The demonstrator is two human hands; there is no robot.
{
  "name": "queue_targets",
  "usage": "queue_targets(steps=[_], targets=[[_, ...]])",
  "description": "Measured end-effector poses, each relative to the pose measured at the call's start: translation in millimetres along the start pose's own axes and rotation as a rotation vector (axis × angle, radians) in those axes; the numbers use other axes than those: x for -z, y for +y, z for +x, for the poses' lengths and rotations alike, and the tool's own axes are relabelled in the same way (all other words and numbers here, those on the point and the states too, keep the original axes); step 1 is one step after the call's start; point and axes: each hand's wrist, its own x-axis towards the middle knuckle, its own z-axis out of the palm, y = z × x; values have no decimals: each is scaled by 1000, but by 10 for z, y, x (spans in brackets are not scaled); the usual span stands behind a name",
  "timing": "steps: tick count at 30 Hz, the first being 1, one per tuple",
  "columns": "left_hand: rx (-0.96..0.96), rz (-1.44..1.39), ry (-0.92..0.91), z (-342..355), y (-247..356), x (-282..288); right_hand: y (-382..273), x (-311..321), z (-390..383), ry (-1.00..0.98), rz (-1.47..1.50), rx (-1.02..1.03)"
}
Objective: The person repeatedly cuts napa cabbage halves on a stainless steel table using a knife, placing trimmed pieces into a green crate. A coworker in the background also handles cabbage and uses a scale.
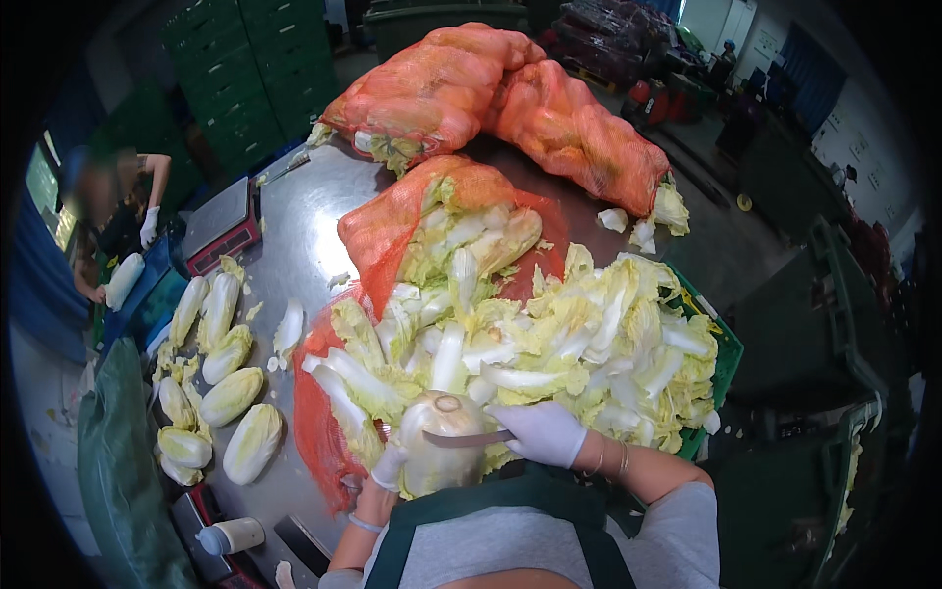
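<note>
A large napa cabbage (439, 461) is close in front of me, its cut root end tilted up. My left hand (390, 468), in a white glove, holds it by its left side; the fingers are partly hidden. In my gloved right hand (549, 434) is a knife (469, 439), closed in the fist. Its blade lies across the cabbage just below the root end. Beyond it spreads a big heap of loose cabbage leaves (628, 353). An opened orange mesh sack (378, 231) spills more leaves and cabbage toward the heap.
Two full mesh sacks (442, 93) lie at the table's far side. Several trimmed cabbages (253, 444) sit on the left, near a scale (221, 221) and a bottle (233, 536). A green crate (727, 363) borders the leaves on the right. Another person (123, 211) works at far left.
</note>
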Motion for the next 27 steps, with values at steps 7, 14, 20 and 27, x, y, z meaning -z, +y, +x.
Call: queue_targets(steps=[7, 14, 20, 27], targets=[[12, 28, -7, -40, -46, 1, 93, -178, 68, 47, -32, 18], [43, 41, -32, 16, -102, -28, 476, -390, 224, 149, 3, 67], [78, 53, -65, 110, -150, -85, 1030, -719, 264, 80, -96, -137], [72, 40, -35, 11, -108, -23, 1026, -392, -309, 73, 139, -222]])
